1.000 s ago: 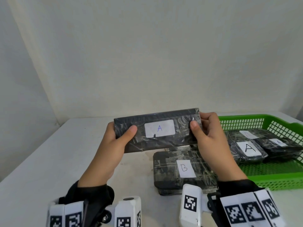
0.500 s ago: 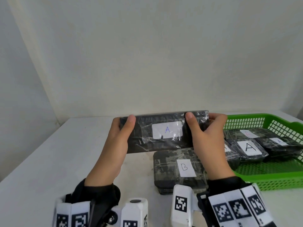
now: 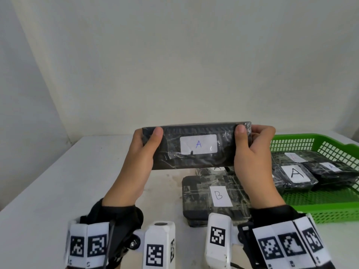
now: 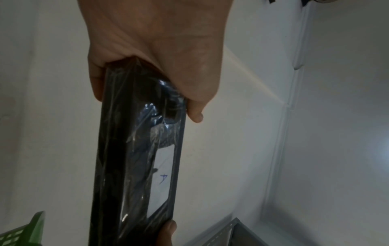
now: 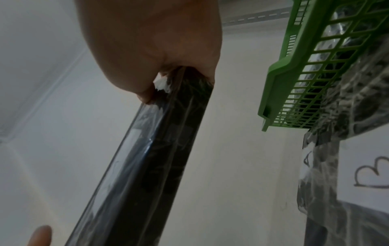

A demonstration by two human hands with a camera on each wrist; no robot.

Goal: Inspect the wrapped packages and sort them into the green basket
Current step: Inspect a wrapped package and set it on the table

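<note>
I hold a black plastic-wrapped package [image 3: 196,147] upright above the table, its white label marked A facing me. My left hand [image 3: 143,152] grips its left end, thumb on the front. My right hand [image 3: 250,150] grips its right end the same way. The same package [image 4: 134,158] fills the left wrist view, and the package [image 5: 151,158] runs down the right wrist view. The green basket [image 3: 320,206] stands at the right with several wrapped packages, one marked A [image 3: 295,174]. A package marked B [image 3: 215,199] lies on the table below my hands.
Another wrapped package [image 3: 211,170] lies partly hidden behind the B one. The white table [image 3: 58,181] runs to a pale wall behind, with a side wall at the left. The basket rim [image 5: 280,69] is close to my right hand.
Both hands have shifted the held package to the right and tipped it more upright. My thumbs slid up to its top corners.
</note>
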